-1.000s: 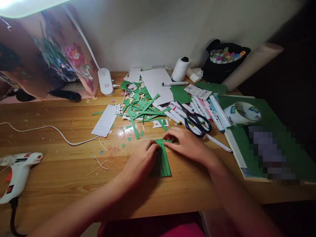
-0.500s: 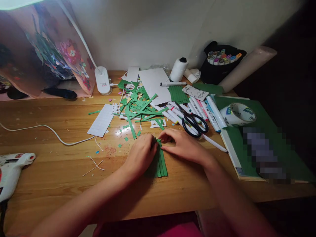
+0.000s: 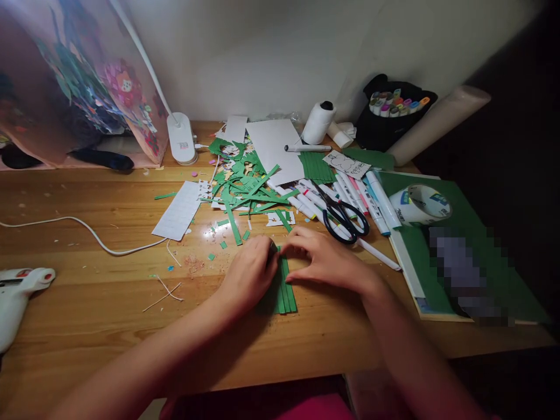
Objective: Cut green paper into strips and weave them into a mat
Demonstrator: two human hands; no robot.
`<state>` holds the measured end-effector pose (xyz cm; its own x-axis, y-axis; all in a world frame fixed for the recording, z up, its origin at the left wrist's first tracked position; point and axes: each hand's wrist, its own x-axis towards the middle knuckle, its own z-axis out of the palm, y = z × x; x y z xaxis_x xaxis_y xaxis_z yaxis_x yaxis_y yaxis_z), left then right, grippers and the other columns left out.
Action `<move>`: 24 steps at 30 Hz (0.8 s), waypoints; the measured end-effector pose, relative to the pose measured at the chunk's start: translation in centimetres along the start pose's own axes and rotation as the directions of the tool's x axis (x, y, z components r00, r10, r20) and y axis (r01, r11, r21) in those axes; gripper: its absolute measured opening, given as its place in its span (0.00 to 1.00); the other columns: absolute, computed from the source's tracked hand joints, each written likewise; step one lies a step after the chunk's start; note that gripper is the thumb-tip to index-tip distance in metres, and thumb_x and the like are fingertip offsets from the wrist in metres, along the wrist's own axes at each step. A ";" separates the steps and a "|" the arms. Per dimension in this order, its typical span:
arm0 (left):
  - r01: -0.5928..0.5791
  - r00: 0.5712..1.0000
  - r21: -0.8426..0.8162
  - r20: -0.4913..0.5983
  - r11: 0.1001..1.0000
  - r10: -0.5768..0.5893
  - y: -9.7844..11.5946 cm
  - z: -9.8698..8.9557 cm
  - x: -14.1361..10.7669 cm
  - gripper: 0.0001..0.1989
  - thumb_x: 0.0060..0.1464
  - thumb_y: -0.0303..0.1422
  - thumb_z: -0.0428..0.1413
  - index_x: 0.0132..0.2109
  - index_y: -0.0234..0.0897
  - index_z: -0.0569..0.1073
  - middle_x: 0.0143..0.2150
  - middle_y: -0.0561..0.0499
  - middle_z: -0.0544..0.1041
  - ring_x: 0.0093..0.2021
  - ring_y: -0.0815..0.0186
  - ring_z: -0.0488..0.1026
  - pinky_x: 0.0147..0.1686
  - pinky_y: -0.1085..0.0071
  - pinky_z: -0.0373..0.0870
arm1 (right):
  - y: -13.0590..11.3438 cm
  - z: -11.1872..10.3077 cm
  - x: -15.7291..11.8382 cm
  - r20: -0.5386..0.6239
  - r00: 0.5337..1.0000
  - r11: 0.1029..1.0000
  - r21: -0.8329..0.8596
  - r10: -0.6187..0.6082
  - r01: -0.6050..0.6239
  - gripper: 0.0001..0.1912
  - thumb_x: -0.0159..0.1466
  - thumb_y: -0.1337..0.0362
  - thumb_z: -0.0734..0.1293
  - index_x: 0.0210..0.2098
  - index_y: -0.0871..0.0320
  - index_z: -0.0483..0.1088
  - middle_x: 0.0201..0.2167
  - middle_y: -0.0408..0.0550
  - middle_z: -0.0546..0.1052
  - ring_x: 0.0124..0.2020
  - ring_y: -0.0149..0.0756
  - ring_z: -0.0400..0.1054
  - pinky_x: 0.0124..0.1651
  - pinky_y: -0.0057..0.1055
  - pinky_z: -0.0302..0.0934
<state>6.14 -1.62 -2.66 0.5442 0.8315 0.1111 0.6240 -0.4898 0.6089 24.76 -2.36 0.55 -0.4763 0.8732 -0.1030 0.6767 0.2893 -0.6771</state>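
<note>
Black holder (image 3: 385, 125) with colorful markers (image 3: 396, 107) standing inside

And here's the table (image 3: 109, 315), wood with visible grain, a glossy glare near the centre; green paper strips (image 3: 286, 294) look matt and creased; the scissors (image 3: 345, 219) show smooth black handles; over at lower left, the glue gun (image 3: 20, 297), smooth white plastic.

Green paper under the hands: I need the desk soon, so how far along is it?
Done: long creases mark the green paper. In hand: the left hand holds its far end; the right hand touches its edge. Left: perhaps more creasing, though the left hand hides part; green scraps lie uncleared.
</note>
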 end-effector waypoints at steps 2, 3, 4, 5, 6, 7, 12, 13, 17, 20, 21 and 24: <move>-0.012 1.000 0.000 -0.010 1.000 0.012 0.0 0.0 0.0 0.05 0.57 0.28 0.46 0.32 0.38 0.61 0.30 0.49 0.68 0.31 0.65 0.63 0.30 0.67 0.61 | 0.0 0.1 0.1 -0.004 0.999 0.999 0.029 0.042 -0.042 0.14 0.54 0.63 0.73 0.39 0.55 0.71 0.35 0.43 0.68 0.34 0.32 0.64 0.36 0.29 0.60; -0.017 1.000 -0.001 -0.011 1.000 0.017 0.0 0.0 0.0 0.05 0.57 0.28 0.46 0.32 0.38 0.61 0.30 0.49 0.68 0.31 0.65 0.63 0.30 0.67 0.62 | 0.0 0.1 0.1 -0.006 0.999 0.998 0.045 0.054 -0.054 0.13 0.55 0.64 0.72 0.39 0.55 0.71 0.34 0.43 0.68 0.33 0.32 0.64 0.35 0.29 0.59; -0.021 1.000 -0.001 -0.012 1.000 0.021 0.0 -0.1 0.0 0.05 0.57 0.28 0.46 0.32 0.38 0.61 0.30 0.49 0.68 0.31 0.65 0.63 0.30 0.67 0.62 | 0.1 0.2 0.2 -0.010 0.998 0.996 0.058 0.062 -0.061 0.11 0.56 0.64 0.71 0.39 0.55 0.70 0.34 0.42 0.68 0.32 0.31 0.64 0.34 0.28 0.59; -0.022 1.000 0.000 -0.014 1.000 0.022 0.1 -0.1 0.0 0.05 0.57 0.28 0.46 0.32 0.38 0.61 0.30 0.49 0.68 0.31 0.65 0.64 0.30 0.67 0.62 | 0.1 0.2 0.2 -0.014 0.998 0.996 0.068 0.064 -0.063 0.10 0.57 0.65 0.70 0.39 0.55 0.70 0.34 0.43 0.68 0.32 0.31 0.64 0.35 0.28 0.59; -0.024 1.000 0.001 -0.017 1.000 0.024 0.1 -0.1 0.0 0.05 0.57 0.27 0.46 0.32 0.38 0.61 0.30 0.49 0.68 0.31 0.65 0.64 0.30 0.67 0.62 | 0.0 0.2 0.1 -0.017 0.998 0.996 0.073 0.061 -0.060 0.10 0.57 0.65 0.70 0.39 0.55 0.70 0.34 0.43 0.68 0.32 0.31 0.64 0.35 0.29 0.60; -0.027 0.999 0.004 -0.022 1.000 0.027 0.1 -0.1 0.0 0.05 0.57 0.27 0.46 0.32 0.38 0.61 0.30 0.49 0.68 0.31 0.65 0.64 0.30 0.67 0.63 | 0.0 0.2 0.1 -0.016 0.998 0.996 0.075 0.057 -0.056 0.11 0.56 0.66 0.71 0.39 0.55 0.70 0.35 0.43 0.68 0.33 0.31 0.64 0.35 0.29 0.60; -0.034 0.998 0.034 -0.046 0.999 0.036 0.2 -0.1 0.0 0.05 0.56 0.26 0.47 0.32 0.38 0.60 0.30 0.50 0.68 0.30 0.65 0.63 0.30 0.68 0.63 | -0.2 0.0 -0.2 0.011 0.998 0.996 0.071 0.061 -0.062 0.23 0.48 0.64 0.75 0.42 0.55 0.67 0.38 0.44 0.68 0.36 0.33 0.64 0.36 0.29 0.60; -0.028 0.999 0.039 -0.041 0.999 0.029 0.2 -0.1 0.1 0.05 0.56 0.26 0.47 0.32 0.38 0.60 0.30 0.50 0.67 0.30 0.65 0.63 0.30 0.68 0.63 | -0.2 0.0 -0.3 0.014 0.998 0.995 0.071 0.068 -0.069 0.23 0.48 0.64 0.75 0.42 0.55 0.67 0.38 0.44 0.68 0.35 0.33 0.63 0.36 0.29 0.60; -0.009 1.000 0.046 -0.020 0.999 0.010 0.2 -0.1 0.1 0.05 0.55 0.25 0.48 0.31 0.38 0.60 0.30 0.50 0.67 0.30 0.65 0.63 0.30 0.68 0.62 | -0.3 0.0 -0.3 0.023 0.998 0.996 0.070 0.054 -0.055 0.18 0.54 0.66 0.72 0.43 0.55 0.67 0.38 0.44 0.68 0.35 0.32 0.63 0.38 0.29 0.59; -0.022 0.999 0.055 -0.030 0.998 0.023 0.2 0.0 0.1 0.05 0.56 0.26 0.48 0.32 0.38 0.60 0.30 0.50 0.67 0.30 0.65 0.63 0.30 0.68 0.62 | -0.3 0.1 -0.1 -0.005 1.000 0.997 0.067 0.025 -0.025 0.13 0.58 0.68 0.68 0.43 0.55 0.68 0.35 0.43 0.69 0.35 0.32 0.64 0.38 0.29 0.59; -0.027 0.999 0.059 -0.035 0.998 0.029 0.2 0.0 0.0 0.05 0.56 0.26 0.48 0.32 0.38 0.60 0.30 0.50 0.67 0.30 0.65 0.63 0.30 0.68 0.62 | -0.3 0.1 0.0 -0.021 1.000 0.998 0.067 0.018 -0.016 0.11 0.58 0.69 0.67 0.41 0.55 0.68 0.34 0.43 0.69 0.34 0.32 0.64 0.38 0.28 0.59; -0.037 0.999 0.062 -0.036 0.997 0.039 0.1 0.0 0.0 0.04 0.56 0.27 0.47 0.32 0.37 0.61 0.30 0.50 0.67 0.31 0.65 0.63 0.30 0.68 0.63 | -0.2 0.3 0.3 -0.076 0.997 0.998 0.062 0.012 -0.007 0.07 0.60 0.72 0.65 0.37 0.57 0.70 0.31 0.42 0.71 0.32 0.31 0.65 0.36 0.28 0.58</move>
<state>6.25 -1.67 -2.57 0.5476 0.8206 0.1636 0.6368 -0.5355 0.5548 24.30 -2.31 0.41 -0.4244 0.9038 -0.0556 0.6442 0.2583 -0.7199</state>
